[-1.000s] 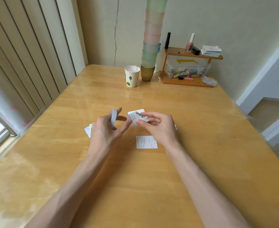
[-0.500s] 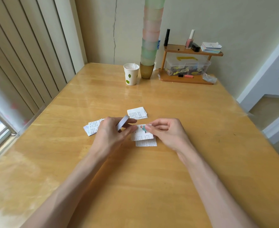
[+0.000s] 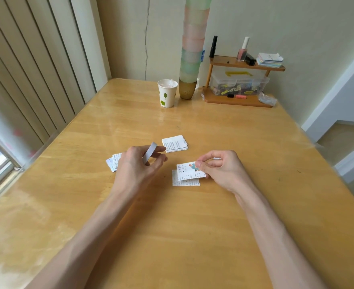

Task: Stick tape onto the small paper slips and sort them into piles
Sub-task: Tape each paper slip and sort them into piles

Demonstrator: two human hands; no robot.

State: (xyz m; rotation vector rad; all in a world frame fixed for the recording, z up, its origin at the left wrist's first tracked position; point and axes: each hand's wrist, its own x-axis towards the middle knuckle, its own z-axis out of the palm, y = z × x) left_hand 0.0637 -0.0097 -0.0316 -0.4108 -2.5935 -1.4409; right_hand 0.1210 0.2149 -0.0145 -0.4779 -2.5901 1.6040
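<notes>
2 hands work over the middle of the table [image 3: 182, 236]. Your left hand [image 3: 134, 167] holds the white tape roll [image 3: 149, 153], with the fingers curled round it. The ring shows nearly edge-on, its upper rim tilted away to the right.

Your right hand [image 3: 219, 170] pinches a printed slip [image 3: 187, 171] by its right end between thumb and forefinger, the other fingers curled in. The slip's long axis runs left to right. Its free end points toward your left hand, and the small colour picture sits at the gripped end. It overlaps the upper edge of a 2nd slip [image 3: 184, 182] lying flat on the table; contact between the 2 cannot be confirmed.

1 squared pile [image 3: 175, 143] lies beyond the hands, just right of the tape roll. A fanned pile [image 3: 113, 162] lies partly hidden behind your left hand.

Change against 0.5 s ago: your left thumb then met the slip's left edge. Now hand and slip stand apart, the slip having gone right with your right hand. The tape roll remains in the left hand, and both piles are unmoved.

At the far end stand a paper cup [image 3: 167, 93], a tall stack of cups [image 3: 192, 38] and a wooden shelf [image 3: 244, 65].
</notes>
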